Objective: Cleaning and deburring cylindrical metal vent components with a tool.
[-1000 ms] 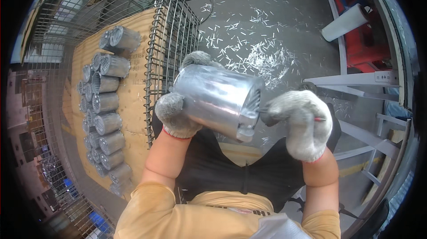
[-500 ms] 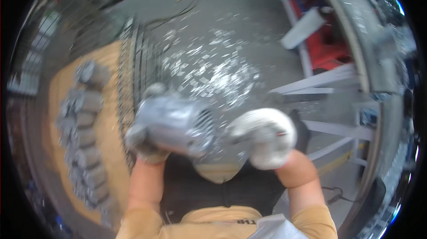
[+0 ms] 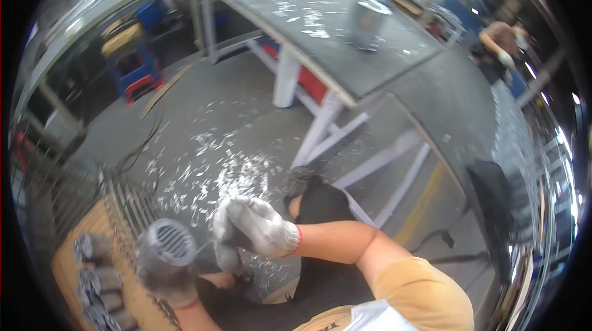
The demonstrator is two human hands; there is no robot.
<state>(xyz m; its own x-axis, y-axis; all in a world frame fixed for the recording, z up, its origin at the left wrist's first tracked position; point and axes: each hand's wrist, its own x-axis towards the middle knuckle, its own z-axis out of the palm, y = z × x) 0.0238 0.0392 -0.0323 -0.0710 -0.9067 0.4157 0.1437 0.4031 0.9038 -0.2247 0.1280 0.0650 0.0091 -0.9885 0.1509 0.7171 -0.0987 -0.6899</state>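
My left hand [image 3: 176, 288], in a grey-white work glove, grips a grey metal cylindrical housing [image 3: 166, 243] at the lower left. The housing is tilted up, and its slotted round end faces me. To the right of it, my gloved right hand [image 3: 259, 226] hangs over the littered floor, apart from the housing. Its fingers curve downward with a gap beside the thumb, and nothing shows in them. Similar grey housings [image 3: 98, 278] lie in rows on a tan board [image 3: 68, 245] beside my left hand.
Shiny scraps [image 3: 243, 174] litter the floor ahead. A grey-topped workbench [image 3: 333, 66] on pale legs bears more scraps and a metal cylinder [image 3: 367, 26]. A blue and red stool [image 3: 132, 69] stands far left. Wire mesh [image 3: 132, 198] borders the board. Another person [image 3: 502, 44] works far right.
The view has swung right, bringing the workbench top and another person into sight. The housing has turned from lying sideways to slotted end up, still in my left hand.
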